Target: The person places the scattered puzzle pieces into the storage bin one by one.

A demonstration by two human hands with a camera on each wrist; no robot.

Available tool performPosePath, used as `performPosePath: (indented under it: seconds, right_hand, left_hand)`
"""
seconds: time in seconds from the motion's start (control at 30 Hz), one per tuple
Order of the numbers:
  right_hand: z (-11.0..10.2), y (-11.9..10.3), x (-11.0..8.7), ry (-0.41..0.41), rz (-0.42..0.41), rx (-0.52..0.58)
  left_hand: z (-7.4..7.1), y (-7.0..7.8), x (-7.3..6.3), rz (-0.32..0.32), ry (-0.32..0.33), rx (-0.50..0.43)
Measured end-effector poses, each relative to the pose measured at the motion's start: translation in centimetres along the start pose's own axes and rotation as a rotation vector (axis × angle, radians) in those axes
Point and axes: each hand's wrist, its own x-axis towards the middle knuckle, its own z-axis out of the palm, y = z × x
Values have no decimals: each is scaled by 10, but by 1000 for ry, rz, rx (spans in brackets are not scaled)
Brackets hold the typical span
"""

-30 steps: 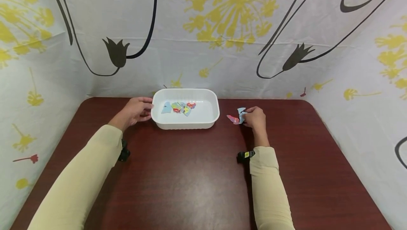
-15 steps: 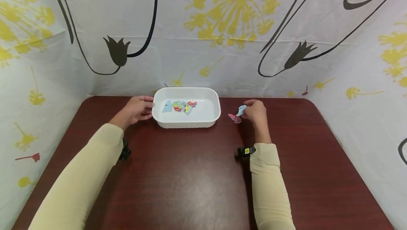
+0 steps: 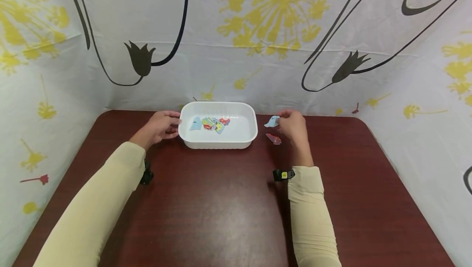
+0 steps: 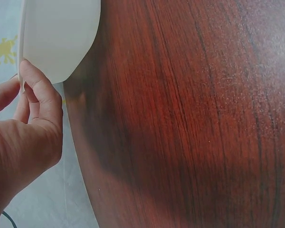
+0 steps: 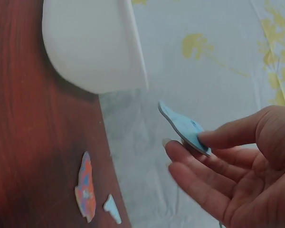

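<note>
My left hand (image 3: 158, 126) pinches the left rim of the white plastic tray (image 3: 220, 145), thumb on one side and fingers on the other in the left wrist view. Between the thumb and fingertips of my right hand (image 3: 293, 126) is a light blue puzzle piece (image 5: 183, 124), raised off the table just right of the tray. A red and purple puzzle piece (image 3: 273, 139) lies on the table beneath it. The right wrist view also shows a small pale blue piece (image 5: 112, 209) beside that one; my right hand mostly hides it from the head camera.
Several colourful puzzle pieces (image 3: 207, 124) lie inside the tray, towards its left and middle. The tray stands at the far edge of the dark red wooden table (image 3: 217, 201). A white cloth (image 3: 217, 66) with yellow and grey flower prints hangs behind and at both sides.
My right hand has lifted the light blue piece off the table, away from the red and purple one, and brought it slightly left towards the tray. My left hand keeps its hold on the rim.
</note>
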Motion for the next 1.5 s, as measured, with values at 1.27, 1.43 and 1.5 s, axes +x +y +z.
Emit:
performPosePath:
  seconds: [1.27,1.43,1.5]
  right_hand:
    - [83,-34,12,-141,-132,-109]
    - [92,-36,14,-176,-143,-173]
    - [96,-36,14,-185,-155,-211]
  left_hand:
    - [1,-1,2,2,-2,-3]
    - [1,-2,3,7,6,2]
    - [0,-2,3,4,10,2]
